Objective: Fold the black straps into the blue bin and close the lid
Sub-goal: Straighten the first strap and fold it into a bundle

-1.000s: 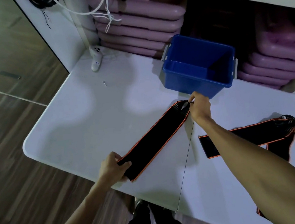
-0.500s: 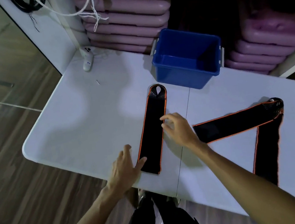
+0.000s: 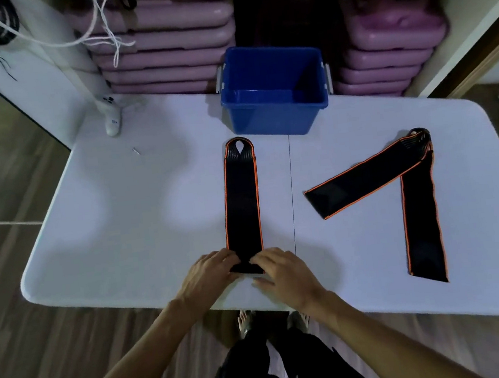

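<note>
Since it lies limp and flat on the counter (image 3: 127, 221) before the blue bin (image 3: 274, 92), the near strap (image 3: 241, 202) looks light, soft, easily folded. Both hands (image 3: 211, 271) (image 3: 282, 270) pinch its near end, the best hold; strap 2 (image 3: 416, 188) waits, bent, to the right.

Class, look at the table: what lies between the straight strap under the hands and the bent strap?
Only bare white table, crossed by its thin centre seam; the head view shows nothing else between the straight strap and the bent strap.
</note>
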Motion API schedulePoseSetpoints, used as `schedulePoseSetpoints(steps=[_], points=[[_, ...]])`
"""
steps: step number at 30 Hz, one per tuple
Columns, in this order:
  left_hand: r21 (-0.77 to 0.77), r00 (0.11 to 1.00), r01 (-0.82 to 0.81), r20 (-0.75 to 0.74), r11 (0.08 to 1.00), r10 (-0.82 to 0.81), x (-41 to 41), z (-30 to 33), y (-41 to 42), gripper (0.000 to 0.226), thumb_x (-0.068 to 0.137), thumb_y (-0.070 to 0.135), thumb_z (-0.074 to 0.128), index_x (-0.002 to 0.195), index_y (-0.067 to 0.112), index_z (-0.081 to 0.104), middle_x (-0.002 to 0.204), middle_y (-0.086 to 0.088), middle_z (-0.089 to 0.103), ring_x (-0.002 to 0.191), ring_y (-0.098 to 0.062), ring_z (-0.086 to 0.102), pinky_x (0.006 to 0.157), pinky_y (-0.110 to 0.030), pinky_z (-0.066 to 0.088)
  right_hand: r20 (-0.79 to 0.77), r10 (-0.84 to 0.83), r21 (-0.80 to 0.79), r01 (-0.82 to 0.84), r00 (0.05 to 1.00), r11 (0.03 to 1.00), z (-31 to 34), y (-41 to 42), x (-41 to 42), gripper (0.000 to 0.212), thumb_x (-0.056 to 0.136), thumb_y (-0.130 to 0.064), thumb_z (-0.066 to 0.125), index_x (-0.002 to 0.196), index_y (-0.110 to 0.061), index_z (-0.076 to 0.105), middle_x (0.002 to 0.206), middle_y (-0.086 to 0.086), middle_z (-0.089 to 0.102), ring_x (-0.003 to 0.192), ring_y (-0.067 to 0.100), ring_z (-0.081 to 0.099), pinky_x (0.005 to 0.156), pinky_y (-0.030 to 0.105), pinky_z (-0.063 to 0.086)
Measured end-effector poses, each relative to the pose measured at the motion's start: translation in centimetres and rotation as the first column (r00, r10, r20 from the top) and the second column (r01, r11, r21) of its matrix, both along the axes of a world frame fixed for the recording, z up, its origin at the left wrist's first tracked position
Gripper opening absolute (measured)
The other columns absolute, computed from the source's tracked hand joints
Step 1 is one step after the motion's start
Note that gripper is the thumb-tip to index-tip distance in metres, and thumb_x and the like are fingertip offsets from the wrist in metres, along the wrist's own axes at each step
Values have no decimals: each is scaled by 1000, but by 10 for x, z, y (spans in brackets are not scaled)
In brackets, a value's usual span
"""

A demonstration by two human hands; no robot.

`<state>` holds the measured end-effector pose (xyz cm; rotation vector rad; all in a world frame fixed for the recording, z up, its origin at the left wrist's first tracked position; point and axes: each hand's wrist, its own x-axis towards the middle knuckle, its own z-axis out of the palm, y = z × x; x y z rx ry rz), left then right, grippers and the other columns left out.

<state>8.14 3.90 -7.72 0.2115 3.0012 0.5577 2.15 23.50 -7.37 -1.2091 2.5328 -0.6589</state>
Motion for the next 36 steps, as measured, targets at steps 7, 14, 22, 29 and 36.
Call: schedulePoseSetpoints(steps=[7, 14, 22, 29, 36], points=[[246, 977, -103, 205, 964, 52, -7, -1, -10, 56, 89, 60, 35, 111, 20, 68, 104, 3, 56, 97, -14, 50, 88, -23, 40, 42, -84, -3, 84, 996, 996, 5, -12, -8, 23, 97, -24, 54, 111, -12, 68, 108, 1, 66, 103, 17, 55, 87, 31, 47], [365, 919, -304, 355, 880, 170, -24, 7, -12, 11, 87, 24, 65, 86, 15, 72, 79, -2, 70, 73, -17, 63, 70, -34, 51, 218, -120, 51, 111, 969, 992, 1, -24, -27, 23, 99, -26, 53, 109, -14, 70, 102, 0, 66, 95, 10, 44, 80, 24, 39], [374, 840, -506, 419, 777, 345, -33, -3, -11, 19, 76, 24, 77, 67, 13, 66, 73, 0, 70, 72, -17, 65, 68, -33, 52, 123, -271, -52, 279, 955, 959, -2, -27, -10, 8, 96, -19, 58, 95, -16, 66, 96, -6, 55, 94, 14, 47, 78, 25, 45], [345, 826, -533, 408, 772, 388, -39, -5, -12, 20, 72, 26, 81, 70, 15, 65, 80, -1, 66, 74, -18, 61, 68, -35, 50, -270, -60, 122, 96, 961, 988, -16, -11, 5, 35, 77, -30, 77, 109, -18, 67, 110, -1, 64, 100, 25, 54, 68, 34, 51], [209, 987, -87, -111, 974, 112, -3, -21, -13, 25, 87, 34, 59, 100, 15, 69, 98, 2, 67, 88, -17, 59, 72, -33, 55, -300, -21, 134, 64, 954, 989, -24, -15, -10, 25, 90, -28, 62, 114, -21, 61, 103, -7, 64, 94, 22, 49, 68, 32, 46]])
